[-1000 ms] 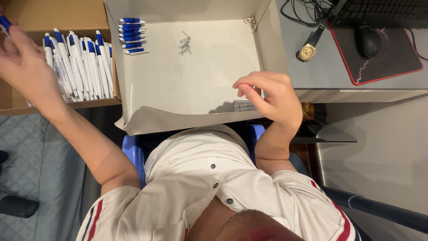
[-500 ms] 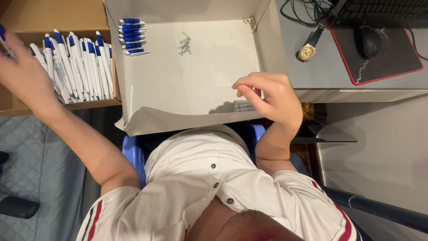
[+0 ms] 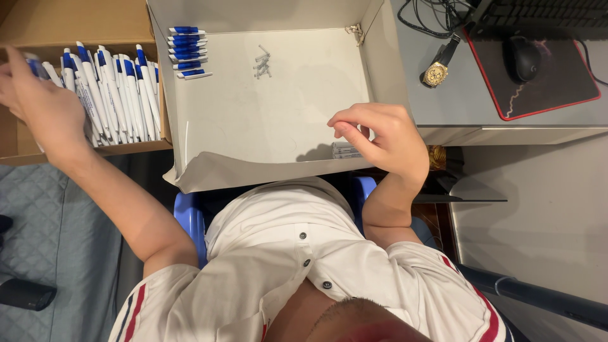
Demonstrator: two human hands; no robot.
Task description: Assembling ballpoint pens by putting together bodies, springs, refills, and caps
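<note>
Left hand [image 3: 39,104] held one blue-and-white pen [image 3: 33,65] in closed fingers over the brown box's [image 3: 76,151] left edge. Right hand [image 3: 380,136], fingers curled, empty, hovered over small white parts [image 3: 345,151] at the white box's [image 3: 380,44] front edge. We judged a brushing wrist could scatter them.

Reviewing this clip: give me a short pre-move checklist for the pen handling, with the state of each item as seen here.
1. Left hand on the pen supply in the cardboard box: ok, a blue-and-white pen sits at its fingers.
2. Firm grip on that pen: cannot tell.
3. Right hand free: cannot tell, fingers curled over the white tray.
4. Finished pens stacked at the tray's far corner: ok.
5. Small parts within the tray: ok.
</note>
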